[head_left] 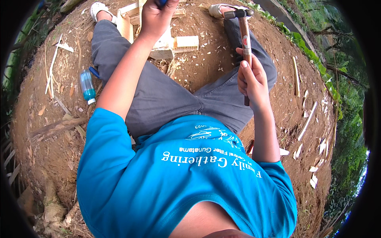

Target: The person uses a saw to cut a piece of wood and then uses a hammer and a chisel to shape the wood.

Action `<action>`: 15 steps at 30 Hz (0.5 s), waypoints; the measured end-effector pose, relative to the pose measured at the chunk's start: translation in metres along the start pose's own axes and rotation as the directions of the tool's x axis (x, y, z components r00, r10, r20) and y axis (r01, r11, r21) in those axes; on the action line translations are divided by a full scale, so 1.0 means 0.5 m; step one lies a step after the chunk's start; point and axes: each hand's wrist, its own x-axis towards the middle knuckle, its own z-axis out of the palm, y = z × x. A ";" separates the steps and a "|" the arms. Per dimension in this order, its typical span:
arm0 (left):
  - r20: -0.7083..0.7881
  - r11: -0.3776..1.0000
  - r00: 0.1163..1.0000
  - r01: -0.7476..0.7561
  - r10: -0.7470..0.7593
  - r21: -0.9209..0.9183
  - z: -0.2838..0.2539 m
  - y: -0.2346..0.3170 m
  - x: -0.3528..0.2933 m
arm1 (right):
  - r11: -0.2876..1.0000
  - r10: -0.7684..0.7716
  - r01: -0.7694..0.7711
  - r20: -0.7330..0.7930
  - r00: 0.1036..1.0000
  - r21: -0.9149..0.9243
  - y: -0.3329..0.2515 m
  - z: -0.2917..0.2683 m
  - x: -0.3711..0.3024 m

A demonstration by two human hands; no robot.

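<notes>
My right hand (254, 81) is closed round the lower part of the brown wooden handle of a ball-peen hammer (245, 37). The hammer stands head up, above my right leg. At the top edge, my left hand (155, 19) is closed on a blue-handled tool (162, 2); most of it lies beyond the picture, so its kind is hidden. Just below and past that hand, between my lower legs, is a pale wooden piece (162, 52) built of joined boards. My forearm covers part of it. A small wooden block (186, 41) juts from its right side.
Wood shavings and long splinters (307, 121) litter the brown soil. Left of my leg lies a clear bottle with blue-green liquid (87, 85), beside a blue object (94, 72). A log (59, 129) lies at lower left. Plants (303, 43) border the right.
</notes>
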 end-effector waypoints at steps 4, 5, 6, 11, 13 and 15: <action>0.029 0.983 0.989 0.146 -0.143 -0.114 -0.009 -0.002 -0.016 | 1.000 0.010 -0.011 0.030 1.000 0.015 0.000 0.003 0.003; 0.033 0.988 0.989 0.146 -0.144 -0.050 -0.015 -0.014 -0.018 | 1.000 0.014 -0.014 0.039 0.999 0.017 -0.001 0.005 0.004; 0.026 0.991 0.991 0.131 -0.130 -0.004 -0.014 -0.017 -0.021 | 1.000 0.015 -0.016 0.035 0.999 0.022 0.000 0.007 0.006; 0.049 0.978 0.978 0.201 -0.203 0.052 -0.004 -0.031 -0.032 | 0.999 0.012 -0.014 0.052 0.999 0.036 -0.001 0.013 0.008; 0.074 0.983 0.982 0.166 -0.172 0.081 0.005 -0.020 -0.029 | 0.999 0.011 -0.013 0.050 0.999 0.036 -0.003 0.013 0.008; 0.073 0.986 0.986 0.140 -0.147 0.090 0.011 -0.019 -0.027 | 0.999 0.010 -0.011 0.049 0.999 0.033 -0.004 0.013 0.009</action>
